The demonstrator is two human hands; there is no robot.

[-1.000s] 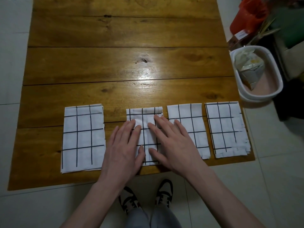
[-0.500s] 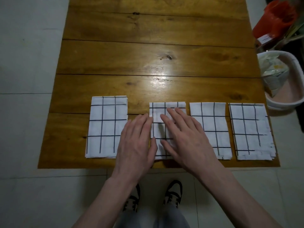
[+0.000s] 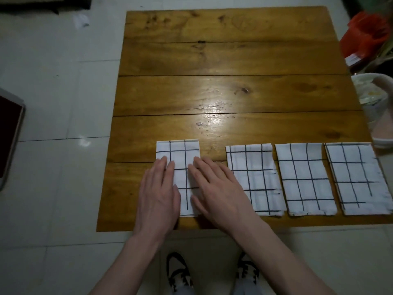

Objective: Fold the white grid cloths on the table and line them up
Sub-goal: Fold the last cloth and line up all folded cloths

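The left hand [image 3: 158,194] and right hand [image 3: 219,193] covered much of the leftmost folded cloth [image 3: 182,158], hiding its left and right edges below the fingertips. The fourth cloth [image 3: 357,179], at the far right, was nearly cut by the frame edge, its frayed right edge overhanging the desk [image 3: 223,60]. A white tub [image 3: 382,128] beside the desk was cut off, its contents hard to make out.

All four cloths lay in a row along the near edge of the desk, with the second cloth [image 3: 254,179] and third cloth [image 3: 306,179] just apart from each other. A wider gap separated the leftmost cloth from the second. The far planks of the desk lay bare.

Both hands lay flat with straight fingers pressing on the leftmost cloth, holding nothing; the right hand's outer edge lay in the gap toward the second cloth.
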